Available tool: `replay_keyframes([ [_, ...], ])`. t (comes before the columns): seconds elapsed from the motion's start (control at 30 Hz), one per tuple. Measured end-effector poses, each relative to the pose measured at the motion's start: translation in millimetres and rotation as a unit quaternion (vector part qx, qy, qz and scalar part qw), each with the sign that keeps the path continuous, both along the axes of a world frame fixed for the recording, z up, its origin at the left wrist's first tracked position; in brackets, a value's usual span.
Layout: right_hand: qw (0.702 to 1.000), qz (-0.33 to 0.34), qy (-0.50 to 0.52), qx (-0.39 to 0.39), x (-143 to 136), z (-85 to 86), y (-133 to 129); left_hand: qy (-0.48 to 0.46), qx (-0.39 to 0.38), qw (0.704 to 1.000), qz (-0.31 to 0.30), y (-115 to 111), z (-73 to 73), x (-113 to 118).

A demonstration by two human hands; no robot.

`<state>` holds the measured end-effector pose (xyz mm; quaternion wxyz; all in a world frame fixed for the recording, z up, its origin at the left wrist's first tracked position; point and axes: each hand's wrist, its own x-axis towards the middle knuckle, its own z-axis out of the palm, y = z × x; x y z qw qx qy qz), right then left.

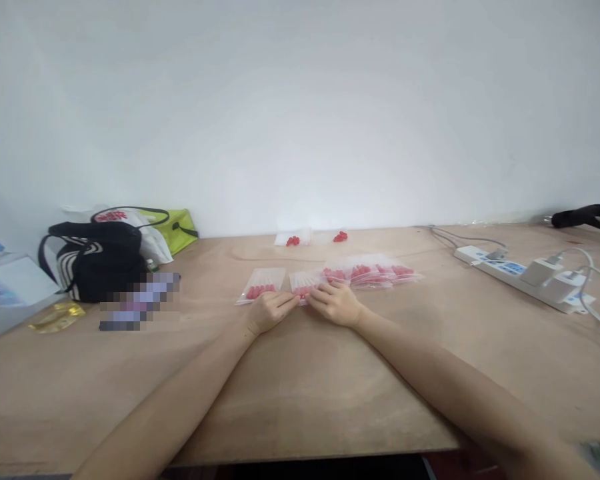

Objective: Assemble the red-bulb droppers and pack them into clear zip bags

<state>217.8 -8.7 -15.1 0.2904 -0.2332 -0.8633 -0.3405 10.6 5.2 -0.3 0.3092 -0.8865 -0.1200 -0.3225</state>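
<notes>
A clear plastic bag point(304, 281) lies flat in front of me, holding several thin white sticks with red ends. My left hand point(273, 312) has its fingers pressed together at the bag's near left corner. From the right, my right hand point(336, 304) pinches the same near edge, its fingers covering part of the red ends. To the left lies a similar filled bag point(265, 283), close to my left hand but apart from it. On the right, several overlapping filled bags point(380, 272) form a pile just beyond my right hand.
Against the wall are a small bag with red pieces point(293, 239) and a loose red cluster point(340, 237). A black bag point(110, 263), a lime-green bag point(181, 230) and yellow film point(59, 316) occupy the left. At right lies a power strip point(520, 277) with chargers and cables.
</notes>
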Motion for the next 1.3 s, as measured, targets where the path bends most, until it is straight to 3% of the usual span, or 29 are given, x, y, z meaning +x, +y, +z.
replay_keyframes([
  [0.33,0.997,0.045,-0.047,0.043,-15.0,4.3,6.6,0.011,0.005,1.000,-0.008,-1.1,3.2,3.6],
  [0.7,0.998,-0.015,0.002,0.053,2.9,2.6,1.6,-0.024,-0.008,1.000,0.015,-4.2,4.2,1.5],
  [0.9,0.998,-0.060,0.024,0.001,18.6,1.2,3.8,-0.012,-0.034,0.998,0.050,-2.9,1.3,-1.2],
  [1.1,0.995,-0.089,0.031,0.015,28.9,-2.3,5.0,-0.015,-0.039,0.998,0.042,-3.5,2.0,-3.4],
  [1.3,0.995,-0.075,0.038,-0.049,26.4,0.0,7.2,-0.016,-0.107,0.987,0.115,1.4,1.5,-11.1],
])
